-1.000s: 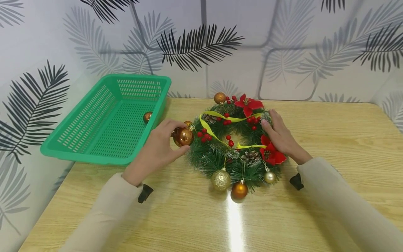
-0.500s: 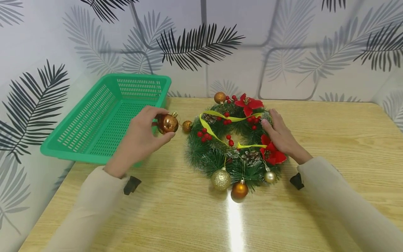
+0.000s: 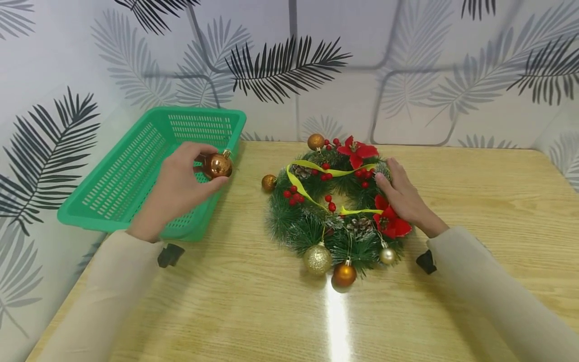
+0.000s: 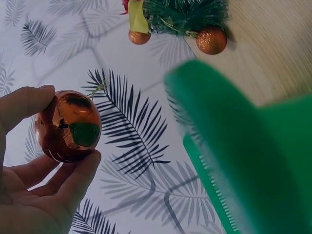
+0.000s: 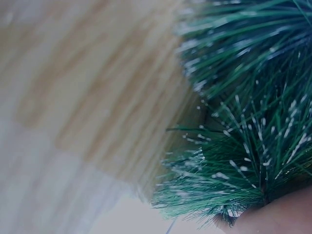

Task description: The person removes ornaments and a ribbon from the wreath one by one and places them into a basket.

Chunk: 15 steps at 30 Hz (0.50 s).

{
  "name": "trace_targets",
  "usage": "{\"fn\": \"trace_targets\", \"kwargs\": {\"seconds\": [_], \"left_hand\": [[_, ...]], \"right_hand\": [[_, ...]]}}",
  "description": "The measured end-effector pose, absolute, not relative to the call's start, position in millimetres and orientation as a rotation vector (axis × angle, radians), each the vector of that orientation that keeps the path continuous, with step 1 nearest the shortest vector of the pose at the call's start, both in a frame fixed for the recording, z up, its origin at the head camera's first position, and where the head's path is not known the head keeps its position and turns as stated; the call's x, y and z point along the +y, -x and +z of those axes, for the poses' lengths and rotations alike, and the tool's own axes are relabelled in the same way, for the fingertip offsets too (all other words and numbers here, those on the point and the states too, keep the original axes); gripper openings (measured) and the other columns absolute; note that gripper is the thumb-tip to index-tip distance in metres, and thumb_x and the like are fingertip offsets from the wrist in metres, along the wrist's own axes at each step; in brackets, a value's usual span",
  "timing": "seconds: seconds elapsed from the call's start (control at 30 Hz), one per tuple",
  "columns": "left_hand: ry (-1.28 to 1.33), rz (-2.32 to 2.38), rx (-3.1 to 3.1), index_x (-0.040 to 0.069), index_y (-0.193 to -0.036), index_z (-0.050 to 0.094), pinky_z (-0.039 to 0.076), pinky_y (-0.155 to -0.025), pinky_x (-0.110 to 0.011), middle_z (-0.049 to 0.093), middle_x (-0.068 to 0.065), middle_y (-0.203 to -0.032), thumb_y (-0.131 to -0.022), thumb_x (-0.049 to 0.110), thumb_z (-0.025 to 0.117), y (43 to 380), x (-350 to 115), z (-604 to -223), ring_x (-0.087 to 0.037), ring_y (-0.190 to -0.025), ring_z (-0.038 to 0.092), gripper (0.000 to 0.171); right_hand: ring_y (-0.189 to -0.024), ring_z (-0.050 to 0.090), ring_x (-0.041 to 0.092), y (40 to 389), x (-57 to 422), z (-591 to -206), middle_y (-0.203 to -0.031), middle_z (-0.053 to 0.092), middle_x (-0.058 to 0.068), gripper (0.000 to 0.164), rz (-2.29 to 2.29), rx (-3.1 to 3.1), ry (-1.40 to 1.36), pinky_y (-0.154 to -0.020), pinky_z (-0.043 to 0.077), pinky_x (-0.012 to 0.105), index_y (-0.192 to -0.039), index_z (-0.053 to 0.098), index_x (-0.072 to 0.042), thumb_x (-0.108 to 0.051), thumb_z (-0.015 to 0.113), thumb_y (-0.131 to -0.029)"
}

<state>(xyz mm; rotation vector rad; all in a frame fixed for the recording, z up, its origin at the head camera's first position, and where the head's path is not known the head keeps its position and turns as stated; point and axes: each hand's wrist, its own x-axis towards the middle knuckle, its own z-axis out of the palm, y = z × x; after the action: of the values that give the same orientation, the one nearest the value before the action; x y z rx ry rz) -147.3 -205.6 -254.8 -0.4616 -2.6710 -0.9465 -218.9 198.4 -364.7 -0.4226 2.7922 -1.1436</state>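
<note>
A shiny copper Christmas bauble (image 3: 219, 165) is pinched between the thumb and fingers of my left hand (image 3: 174, 188), over the right rim of a green basket (image 3: 199, 229). The left wrist view shows the bauble (image 4: 70, 126) held at the fingertips, a gold loop on its cap. On the table lies a green Christmas wreath (image 3: 289, 221) with red flowers, berries, pine cones and a yellow ribbon. Against its right side rests my right hand (image 3: 402, 196), fingers extended along the outer edge. In the right wrist view, frosted needles (image 5: 253, 126) fill the right half beside a bit of skin.
Around the wreath hang a glittery gold bauble (image 3: 317, 259), an orange one (image 3: 345, 274), a small pale gold one (image 3: 387, 255) and glittery copper ones, including one at its left (image 3: 269, 183). The wooden table (image 3: 271, 311) meets a leaf-patterned wall (image 3: 407, 45) behind.
My left hand has carried the shiny copper bauble leftward, away from the wreath's left side to the basket's rim. The small glittery bauble there is now uncovered. My right hand stays put.
</note>
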Motion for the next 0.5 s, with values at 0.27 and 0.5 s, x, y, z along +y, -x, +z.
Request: {"fn": "trace_targets", "kwargs": {"seconds": [0.27, 0.5], "left_hand": [[0.337, -0.898, -2.739, -0.006, -0.120, 0.053, 0.053, -0.085, -0.046, 0.052, -0.022, -0.116, -0.084, 0.010, 0.071, 153.9, -226.4, -248.5, -0.035, -0.102, 0.058, 0.044], [0.279, -0.822, -2.796, -0.007, -0.123, 0.051, 0.050, -0.083, -0.050, 0.052, -0.025, -0.116, -0.085, 0.013, 0.069, 163.1, -247.1, -244.4, -0.040, -0.100, 0.059, 0.046]], "right_hand": [[-0.145, -0.011, 0.041, 218.4, 197.8, -363.9, -0.159, -0.012, 0.018, 0.072, -1.148, 2.786, 0.421, -0.113, -0.001, 0.063, -0.152, -0.007, -0.005, -0.049, 0.021, -0.102], [-0.145, -0.009, 0.042, 218.8, 197.8, -363.8, -0.159, -0.010, 0.019, 0.073, -1.131, 2.801, 0.414, -0.113, 0.001, 0.064, -0.153, -0.005, -0.004, -0.049, 0.022, -0.102]]}}
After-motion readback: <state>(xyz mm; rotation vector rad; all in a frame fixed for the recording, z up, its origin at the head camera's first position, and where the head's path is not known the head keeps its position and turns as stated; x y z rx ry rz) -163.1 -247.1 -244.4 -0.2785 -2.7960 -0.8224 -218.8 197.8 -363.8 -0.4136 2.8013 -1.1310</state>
